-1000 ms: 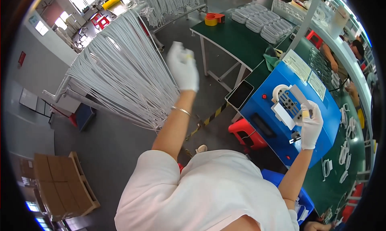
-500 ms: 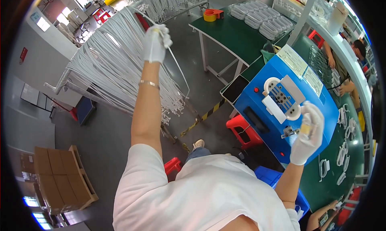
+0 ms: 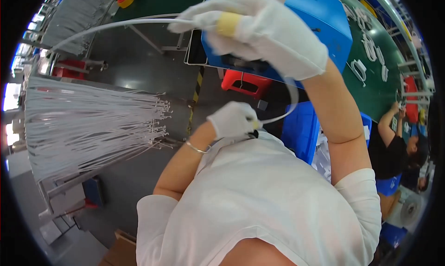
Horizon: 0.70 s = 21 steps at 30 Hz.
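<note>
Both my hands wear white gloves and are closed on a long white cord [image 3: 125, 22]. High in the view, my right hand [image 3: 259, 34] pinches it between thumb and fingers, with yellow tape round one finger. From there the cord arcs away to the left. Another stretch hangs behind my right wrist and curves down to my left hand [image 3: 234, 120], which grips it close to my waist. It looks like one cord, but my right hand hides the join. Behind my right hand stands a blue machine [image 3: 331, 34], mostly covered.
Many white cords [image 3: 92, 122] hang on a metal rack at the left. A blue bin [image 3: 299, 131] with white pieces stands by my right arm, a red stool [image 3: 245, 83] under the bench. Coiled cords [image 3: 359, 71] lie on the green table. Another person [image 3: 391, 148] sits at far right.
My left hand has come down from the rack to my waist. My right hand has moved left and up from beside the machine. The cord now stretches between them, and my view has turned.
</note>
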Available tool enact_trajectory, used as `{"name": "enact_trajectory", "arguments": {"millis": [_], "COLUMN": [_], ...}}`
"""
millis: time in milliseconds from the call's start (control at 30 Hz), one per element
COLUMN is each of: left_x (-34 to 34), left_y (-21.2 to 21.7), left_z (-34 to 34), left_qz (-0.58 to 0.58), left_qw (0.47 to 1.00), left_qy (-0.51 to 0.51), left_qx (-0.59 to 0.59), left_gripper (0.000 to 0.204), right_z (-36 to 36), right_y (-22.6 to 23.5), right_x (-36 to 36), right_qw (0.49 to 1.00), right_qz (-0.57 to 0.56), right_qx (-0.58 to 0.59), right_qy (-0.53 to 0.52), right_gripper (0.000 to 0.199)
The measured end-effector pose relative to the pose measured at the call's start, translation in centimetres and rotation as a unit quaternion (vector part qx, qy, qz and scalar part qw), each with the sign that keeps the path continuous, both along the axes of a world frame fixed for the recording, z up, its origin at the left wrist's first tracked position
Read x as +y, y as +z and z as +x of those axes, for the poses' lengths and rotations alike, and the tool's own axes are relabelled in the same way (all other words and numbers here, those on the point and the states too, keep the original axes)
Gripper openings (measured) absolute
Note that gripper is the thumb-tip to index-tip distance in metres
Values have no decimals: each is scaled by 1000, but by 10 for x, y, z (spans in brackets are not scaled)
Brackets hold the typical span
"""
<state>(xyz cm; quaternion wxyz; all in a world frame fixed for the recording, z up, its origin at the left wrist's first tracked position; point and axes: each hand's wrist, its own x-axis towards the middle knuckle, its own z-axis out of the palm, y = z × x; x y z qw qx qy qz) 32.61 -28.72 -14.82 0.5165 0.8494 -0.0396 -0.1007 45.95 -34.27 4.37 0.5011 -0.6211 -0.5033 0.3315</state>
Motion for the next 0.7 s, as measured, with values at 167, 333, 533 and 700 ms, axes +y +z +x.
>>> {"name": "enact_trajectory", "arguments": {"millis": [167, 333, 533, 700], "left_x": [86, 132, 142, 96], "left_y": [76, 96, 55, 83], "left_z": [-13, -65, -95, -58], "left_qz": [-93, -519, -549, -543], "left_qw": [935, 779, 748, 770], "left_qy": [117, 93, 216, 297], "left_qx": [-323, -341, -304, -152], "left_gripper": [31, 25, 32, 28], "right_z": [5, 9, 8, -3], "right_y": [-40, -106, -178, -127], "right_x": [-59, -187, -297, -226], "right_qw": [996, 905, 807, 714], "right_qz": [-48, 89, 110, -74], "right_qx": [-69, 393, 417, -359], "right_qy": [-29, -135, -405, -597], "right_gripper": [22, 45, 48, 38]}}
